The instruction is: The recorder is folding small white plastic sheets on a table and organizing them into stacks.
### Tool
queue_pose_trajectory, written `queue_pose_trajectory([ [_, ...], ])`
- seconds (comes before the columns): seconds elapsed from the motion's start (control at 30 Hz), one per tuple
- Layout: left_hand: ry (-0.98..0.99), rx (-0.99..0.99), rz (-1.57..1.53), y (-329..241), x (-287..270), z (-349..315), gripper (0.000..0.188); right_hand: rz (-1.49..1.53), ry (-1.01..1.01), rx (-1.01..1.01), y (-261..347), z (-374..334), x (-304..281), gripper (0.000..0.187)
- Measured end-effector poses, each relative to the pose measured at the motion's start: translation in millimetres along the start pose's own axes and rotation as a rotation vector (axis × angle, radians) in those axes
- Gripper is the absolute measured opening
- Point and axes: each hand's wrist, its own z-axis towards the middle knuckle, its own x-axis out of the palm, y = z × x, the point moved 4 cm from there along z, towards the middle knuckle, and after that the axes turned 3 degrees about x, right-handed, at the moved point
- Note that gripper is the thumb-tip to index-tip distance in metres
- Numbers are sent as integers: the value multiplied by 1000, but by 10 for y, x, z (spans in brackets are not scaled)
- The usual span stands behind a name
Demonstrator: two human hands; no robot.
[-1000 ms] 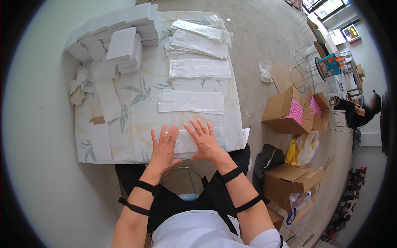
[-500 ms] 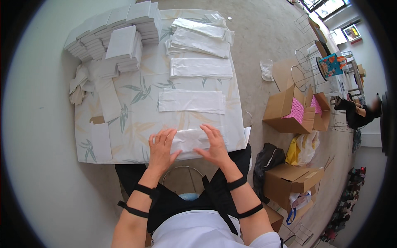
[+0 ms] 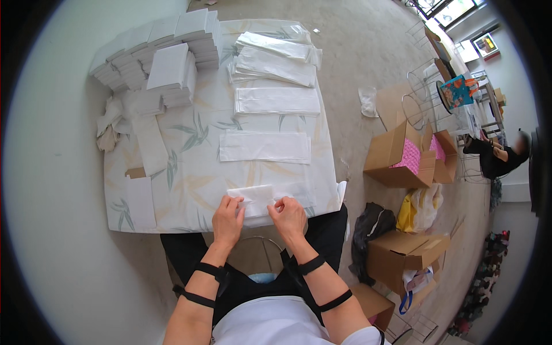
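Note:
A thin, glossy white plastic bag (image 3: 252,199) lies at the near edge of the table, with a more see-through part of it or another sheet reaching out to the right. My left hand (image 3: 228,221) has its fingers bent and closed on the bag's left near corner. Opposite it, my right hand (image 3: 289,217) pinches the right side between thumb and fingertips. Just beyond them rests a flat white bag (image 3: 264,146), and farther back are piles of similar bags (image 3: 278,101).
Stacks of white boxes (image 3: 167,66) fill the table's far left. A flattened white box (image 3: 140,201) lies near the left edge. Open cartons (image 3: 382,152) with pink bubble wrap stand on the floor to the right. A person (image 3: 503,155) sits at the far right.
My hands, spread apart over the bag before, have come closer together and closed on its near edge. The bag now shows a folded-over, more opaque panel between them.

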Motion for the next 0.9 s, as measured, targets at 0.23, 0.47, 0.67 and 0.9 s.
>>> queue_pose_trajectory([
  [0.23, -82, -135, -229, -10, -378, 184, 24, 431, -177, -318, 611, 555, -11, 11],
  [0.47, -79, -340, -318, 590, -371, 315, 18, 155, -161, -400, 885, 1184, 617, 12],
  [0.67, -210, -392, -271, 753, -301, 811, 19, 310, -108, -506, 782, 1218, 660, 9],
  [0.9, -126, -512, 84, 605, 54, 1386, 26, 284, -127, -474, 811, 1210, 664, 9],
])
